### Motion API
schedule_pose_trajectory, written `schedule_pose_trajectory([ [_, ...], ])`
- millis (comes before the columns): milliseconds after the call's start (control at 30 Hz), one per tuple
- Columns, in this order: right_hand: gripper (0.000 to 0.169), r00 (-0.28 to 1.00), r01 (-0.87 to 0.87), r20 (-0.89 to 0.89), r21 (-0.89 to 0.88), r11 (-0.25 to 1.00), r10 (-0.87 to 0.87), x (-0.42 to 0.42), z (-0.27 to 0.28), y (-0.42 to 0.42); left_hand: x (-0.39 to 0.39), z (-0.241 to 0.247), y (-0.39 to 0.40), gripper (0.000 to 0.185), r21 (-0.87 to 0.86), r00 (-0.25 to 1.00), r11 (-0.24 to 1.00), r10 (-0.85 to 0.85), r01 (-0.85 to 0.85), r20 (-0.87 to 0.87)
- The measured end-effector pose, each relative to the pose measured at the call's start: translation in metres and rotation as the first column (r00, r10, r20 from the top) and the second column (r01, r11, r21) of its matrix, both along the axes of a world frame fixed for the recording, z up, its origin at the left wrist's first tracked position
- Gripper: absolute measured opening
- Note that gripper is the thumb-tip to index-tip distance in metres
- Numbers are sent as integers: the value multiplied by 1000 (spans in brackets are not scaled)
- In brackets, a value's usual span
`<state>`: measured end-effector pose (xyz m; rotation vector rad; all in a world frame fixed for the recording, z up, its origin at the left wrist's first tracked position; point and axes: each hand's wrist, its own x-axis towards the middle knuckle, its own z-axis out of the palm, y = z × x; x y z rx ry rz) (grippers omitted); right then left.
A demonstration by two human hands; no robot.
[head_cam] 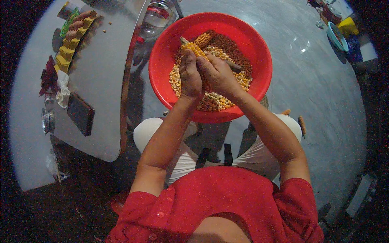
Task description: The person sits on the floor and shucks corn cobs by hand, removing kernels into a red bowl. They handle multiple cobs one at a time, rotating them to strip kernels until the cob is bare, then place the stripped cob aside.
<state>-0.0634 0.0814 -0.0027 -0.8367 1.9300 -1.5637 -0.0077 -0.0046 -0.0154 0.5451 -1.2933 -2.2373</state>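
Observation:
Both my hands are together over a large red plastic basin, gripping a partly stripped ear of yellow corn. My left hand wraps its lower part, and the cob's pale tip points up and left. Pressed against its right side is my right hand, thumb along the cob. From behind the right hand a dark, rod-like piece sticks out; whether I hold it cannot be told. A second ear of corn lies behind, on loose yellow kernels and reddish-brown kernels.
On the left, a table bears a dark phone-like object, crumpled tissue and a yellow egg tray with several eggs. A large clear plastic bottle stands beyond its edge. Bare cobs and a light-blue bowl are at right.

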Motion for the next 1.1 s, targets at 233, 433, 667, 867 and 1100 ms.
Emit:
schedule_pose_trajectory([
  [233,42,996,61,-56,-124,990,-68,0,-10,1,-1,3,10,50,-94,995,994,69,-63,67],
  [433,47,996,59,63,-18,998,-58,1,-5,-1,-2,-16,1,51,-189,998,979,70,-70,-7],
  [667,48,990,142,13,-137,980,-141,-2,-19,-8,3,-10,11,42,-250,997,967,52,-37,56],
  [867,53,985,169,6,-187,968,-171,-2,-28,-11,1,-46,3,45,-499,984,856,174,-138,26],
  [1100,57,982,87,166,10,996,-88,-5,2,-1,4,-11,14,40,-355,996,933,85,-67,33],
])
